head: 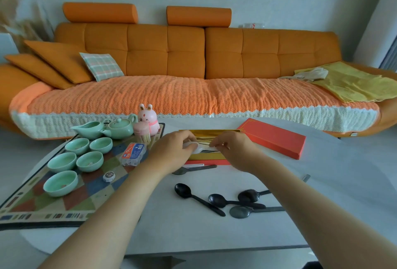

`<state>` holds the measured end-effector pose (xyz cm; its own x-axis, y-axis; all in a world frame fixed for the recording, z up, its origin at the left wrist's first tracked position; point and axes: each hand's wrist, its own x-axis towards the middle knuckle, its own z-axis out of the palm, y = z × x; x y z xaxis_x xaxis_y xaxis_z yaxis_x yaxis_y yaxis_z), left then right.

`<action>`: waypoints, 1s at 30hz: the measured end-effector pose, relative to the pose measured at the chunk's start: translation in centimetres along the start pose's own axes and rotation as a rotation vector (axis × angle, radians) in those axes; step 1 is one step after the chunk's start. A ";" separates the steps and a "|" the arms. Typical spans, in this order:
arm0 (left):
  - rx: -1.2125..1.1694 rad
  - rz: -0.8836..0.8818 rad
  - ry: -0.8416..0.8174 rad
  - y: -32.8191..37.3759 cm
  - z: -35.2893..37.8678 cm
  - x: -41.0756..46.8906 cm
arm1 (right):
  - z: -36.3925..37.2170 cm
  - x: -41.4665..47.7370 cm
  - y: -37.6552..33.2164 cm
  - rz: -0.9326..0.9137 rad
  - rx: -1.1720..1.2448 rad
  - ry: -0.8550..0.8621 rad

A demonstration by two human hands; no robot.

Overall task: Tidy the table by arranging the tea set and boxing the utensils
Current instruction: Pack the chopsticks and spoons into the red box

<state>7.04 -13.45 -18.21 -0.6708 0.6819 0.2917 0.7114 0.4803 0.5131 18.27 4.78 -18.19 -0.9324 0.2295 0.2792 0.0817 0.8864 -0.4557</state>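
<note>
Both my hands are over the open gold-lined box (206,156) in the middle of the table. My left hand (171,150) and my right hand (234,146) together hold a white spoon (194,147) above the box's inside. The red lid (272,137) lies to the right of the box. Several black spoons (217,201) lie loose on the table nearer to me, and one more black spoon (193,169) lies just in front of the box. Celadon cups (82,157), a pitcher (90,130) and a teapot (119,128) stand on the patterned mat (53,202) at left.
A pink rabbit figure (148,118), a toothpick jar (141,132), a small blue-and-red packet (133,154) and a small round tin (108,176) sit on or beside the mat. An orange sofa (193,71) runs along behind the table. A dark object (306,178) lies at right.
</note>
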 end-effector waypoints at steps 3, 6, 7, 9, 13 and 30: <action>0.159 0.012 0.069 -1.0 0.4 0.7 | 0.9 1.2 0.3 0.005 -0.034 0.088; 0.279 0.071 0.076 -2.0 0.8 1.1 | 1.7 2.2 0.6 0.053 -0.087 0.105; 0.282 0.095 0.060 -2.1 0.9 1.1 | 2.0 2.5 0.6 0.074 -0.114 0.086; 0.261 0.142 0.001 -2.2 1.1 1.0 | 2.4 2.9 0.5 0.111 -0.163 0.022; 0.285 0.184 -0.136 -2.6 1.8 0.9 | 2.8 3.5 0.1 0.135 -0.170 -0.042; 0.355 0.205 -0.063 -2.2 1.7 0.3 | 3.0 2.1 0.4 -0.088 -0.143 -0.119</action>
<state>5.67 -13.40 -20.62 -0.5011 0.8104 0.3035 0.8646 0.4835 0.1364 15.28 4.45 -20.35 -0.9724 0.1073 0.2071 0.0395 0.9509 -0.3070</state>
